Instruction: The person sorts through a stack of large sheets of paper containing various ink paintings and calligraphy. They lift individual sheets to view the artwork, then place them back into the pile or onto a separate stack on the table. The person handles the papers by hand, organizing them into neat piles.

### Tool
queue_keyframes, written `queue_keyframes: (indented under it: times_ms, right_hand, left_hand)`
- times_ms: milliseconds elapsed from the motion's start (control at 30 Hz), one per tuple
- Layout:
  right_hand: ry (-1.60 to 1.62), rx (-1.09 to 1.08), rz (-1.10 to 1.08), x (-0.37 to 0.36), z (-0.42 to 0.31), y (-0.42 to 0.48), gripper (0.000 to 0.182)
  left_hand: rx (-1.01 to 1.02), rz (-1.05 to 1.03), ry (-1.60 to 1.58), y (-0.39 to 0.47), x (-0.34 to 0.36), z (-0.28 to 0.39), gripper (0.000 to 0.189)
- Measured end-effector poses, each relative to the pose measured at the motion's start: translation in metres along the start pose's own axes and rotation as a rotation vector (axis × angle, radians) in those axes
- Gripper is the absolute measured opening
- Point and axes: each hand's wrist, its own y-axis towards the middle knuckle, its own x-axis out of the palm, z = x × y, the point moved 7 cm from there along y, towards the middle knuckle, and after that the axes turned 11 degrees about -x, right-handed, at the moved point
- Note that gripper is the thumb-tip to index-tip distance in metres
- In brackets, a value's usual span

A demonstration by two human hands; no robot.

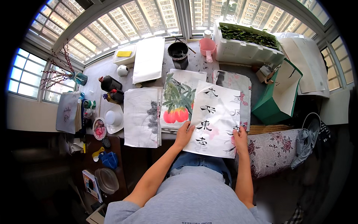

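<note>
My left hand (184, 135) grips the left edge of a white paper sheet with brushed black characters (215, 120). The sheet's right edge is in my right hand (240, 140). It is held tilted over the table's front edge and partly covers a painting of red fruit and green leaves (179, 98), which lies on a stack of papers. Left of that stack lies another stack, with a grey ink painting (141, 117) on top. Behind the held sheet, to the right, is a stack with pink blossoms and dark ink (236, 79).
A dark ink tub (179, 53), a pink plastic dipper (207, 47) and a white foam planter (246, 51) stand at the back. Black bottles (110, 84) and a paint-stained dish (99, 128) are on the left. An open green box (277, 95) is on the right.
</note>
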Motion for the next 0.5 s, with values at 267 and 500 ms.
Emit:
queue_keyframes:
  times_ms: [267,500]
  right_hand:
    - [-0.193,-0.22,-0.117,0.095,0.023,0.054,0.02]
    - [-0.378,-0.101,-0.14,0.146,0.117,0.073,0.037]
  left_hand:
    - [-0.018,0.081,-0.08,0.055,-0.093,-0.012,0.027]
    - [-0.317,-0.02,0.069,0.079,-0.121,-0.106,0.038]
